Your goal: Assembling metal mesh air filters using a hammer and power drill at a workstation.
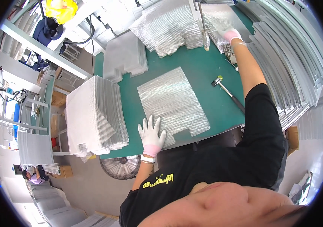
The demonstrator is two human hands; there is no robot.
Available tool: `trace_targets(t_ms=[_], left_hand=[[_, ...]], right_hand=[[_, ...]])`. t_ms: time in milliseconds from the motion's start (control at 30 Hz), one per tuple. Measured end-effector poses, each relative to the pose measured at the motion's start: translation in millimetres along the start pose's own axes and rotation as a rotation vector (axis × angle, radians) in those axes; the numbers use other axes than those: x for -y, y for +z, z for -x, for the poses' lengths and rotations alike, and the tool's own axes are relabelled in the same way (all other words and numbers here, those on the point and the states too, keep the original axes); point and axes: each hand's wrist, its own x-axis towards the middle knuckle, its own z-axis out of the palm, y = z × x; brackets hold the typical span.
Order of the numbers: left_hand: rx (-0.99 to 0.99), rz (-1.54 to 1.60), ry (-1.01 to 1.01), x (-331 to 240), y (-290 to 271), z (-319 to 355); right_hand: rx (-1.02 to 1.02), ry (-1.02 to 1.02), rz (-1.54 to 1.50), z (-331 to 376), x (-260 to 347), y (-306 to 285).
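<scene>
A silvery ribbed mesh sheet with a notch in its near edge lies flat on the green tabletop. My left hand, in a white glove with a pink cuff, rests on the sheet's near left corner with fingers spread. My right arm stretches far to the right, where my gloved right hand is at a pile of silvery sheets. Its fingers blend into the bright sheets, so their grip is unclear. A mallet with a green-and-black head and dark handle lies between the mesh sheet and my right arm.
Tall stacks of notched sheets stand on the left of the table. More mesh sheets lie at the back, beside an upright metal rod tool. Long curved-looking panels line the right. A floor fan stands below; another person is far left.
</scene>
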Motion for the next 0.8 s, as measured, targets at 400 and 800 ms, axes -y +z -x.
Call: trace_targets(t_ms=[400, 800], left_hand=[[-0.016, 0.007, 0.001, 0, 0, 1], [-0.02, -0.014, 0.015, 0, 0, 2]], right_hand=[[-0.162, -0.051, 0.003, 32, 3, -15], [-0.089, -0.084, 0.043, 0, 2, -42]])
